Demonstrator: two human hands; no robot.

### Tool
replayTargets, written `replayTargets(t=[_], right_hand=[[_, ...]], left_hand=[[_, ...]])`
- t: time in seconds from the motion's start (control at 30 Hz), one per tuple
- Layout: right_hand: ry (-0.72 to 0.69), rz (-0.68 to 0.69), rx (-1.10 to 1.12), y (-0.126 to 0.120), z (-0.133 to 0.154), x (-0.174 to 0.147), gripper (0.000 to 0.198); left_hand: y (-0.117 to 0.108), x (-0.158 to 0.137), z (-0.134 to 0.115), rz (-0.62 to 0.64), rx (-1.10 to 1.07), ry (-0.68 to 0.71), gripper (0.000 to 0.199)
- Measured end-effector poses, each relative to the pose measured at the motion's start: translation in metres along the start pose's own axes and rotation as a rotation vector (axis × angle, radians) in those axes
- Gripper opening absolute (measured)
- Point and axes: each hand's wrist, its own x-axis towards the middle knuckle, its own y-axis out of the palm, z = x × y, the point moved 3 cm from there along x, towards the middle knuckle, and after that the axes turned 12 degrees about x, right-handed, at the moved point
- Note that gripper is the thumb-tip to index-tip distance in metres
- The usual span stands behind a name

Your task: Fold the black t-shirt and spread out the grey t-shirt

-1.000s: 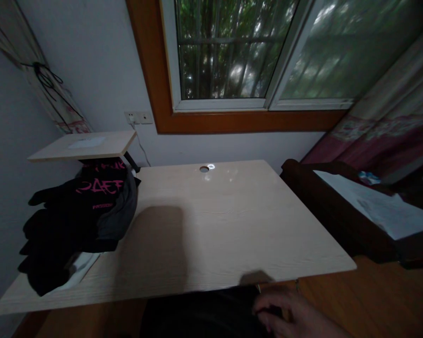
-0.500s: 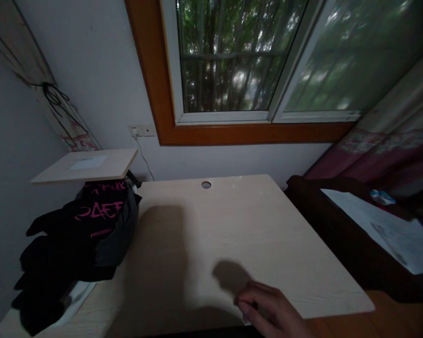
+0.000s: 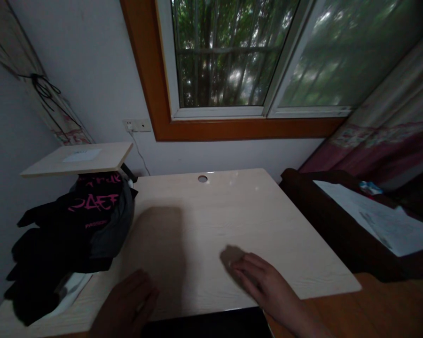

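My left hand [image 3: 127,300] is low in the view, in shadow over the front of the pale wooden desk [image 3: 225,211]. Its fingers reach forward and the thumb stands apart from them. Further right, my right hand [image 3: 264,281] hovers over or rests on the desk's front part; contact cannot be made out. Its fingers are stretched out, the thumb a little away, and I see nothing held. Between the hands, at the desk's near edge, lies a flat black surface [image 3: 207,324], cut off by the frame.
Black clothes with pink lettering [image 3: 63,234] are heaped on the desk's left side, under a raised wooden shelf [image 3: 81,159]. A cable hole [image 3: 202,179] pierces the desk's back. Right of the desk stands dark brown furniture [image 3: 303,202] with a whitish sheet [image 3: 377,220].
My left hand has come into view at the bottom. The right hand has moved slightly up and forward, its curled fingers now straighter. More of the black surface shows.
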Motion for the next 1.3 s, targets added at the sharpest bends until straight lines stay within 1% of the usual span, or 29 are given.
replayTargets(t=[0.03,0.07,0.1,0.13,0.2,0.27,0.33,0.43,0.5,0.57,0.7,0.87,1.03,1.2,1.3], right_hand=[[-0.04,-0.002,-0.036,0.002,-0.006,0.009,0.026],[-0.072,-0.005,-0.064,0.003,-0.013,0.018,0.025],[-0.113,0.013,-0.086,0.006,-0.019,0.027,0.025],[-0.138,0.003,-0.099,0.008,-0.025,0.035,0.026],[-0.174,0.009,-0.097,0.014,-0.038,0.051,0.027],[-0.194,-0.004,-0.069,0.021,-0.05,0.064,0.03],[-0.213,-0.043,-0.043,0.029,-0.059,0.072,0.03],[-0.213,-0.12,0.007,0.035,-0.069,0.075,0.029],[-0.2,-0.144,0.05,0.037,-0.072,0.075,0.029],[-0.194,-0.154,0.081,0.037,-0.072,0.074,0.029],[-0.206,-0.167,0.1,0.036,-0.071,0.075,0.029],[-0.217,-0.175,0.109,0.036,-0.073,0.075,0.027],[-0.2,-0.186,0.112,0.036,-0.074,0.073,0.025],[-0.199,-0.178,0.097,0.036,-0.074,0.074,0.026],[-0.197,-0.175,0.089,0.036,-0.075,0.074,0.026]], left_hand=[[0.006,0.016,0.005,0.021,-0.004,0.022,0.027],[0.011,0.032,0.011,0.007,0.001,0.033,0.03],[0.013,0.047,0.018,-0.033,0.02,0.018,0.031],[0.016,0.063,0.024,-0.06,0.041,0.014,0.031],[0.022,0.089,0.038,-0.11,0.076,-0.003,0.032],[0.031,0.107,0.052,-0.174,0.08,-0.059,0.03],[0.044,0.119,0.065,-0.19,0.092,-0.076,0.029],[0.063,0.123,0.081,-0.277,0.09,-0.13,0.033],[0.072,0.122,0.086,-0.313,0.075,-0.112,0.034],[0.076,0.121,0.088,-0.32,0.064,-0.075,0.034],[0.074,0.121,0.086,-0.311,0.063,-0.054,0.034],[0.072,0.123,0.087,-0.307,0.052,-0.071,0.033],[0.074,0.125,0.092,-0.29,-0.008,-0.092,0.035],[0.074,0.127,0.096,-0.286,-0.038,-0.139,0.037],[0.073,0.127,0.096,-0.29,-0.042,-0.142,0.037]])
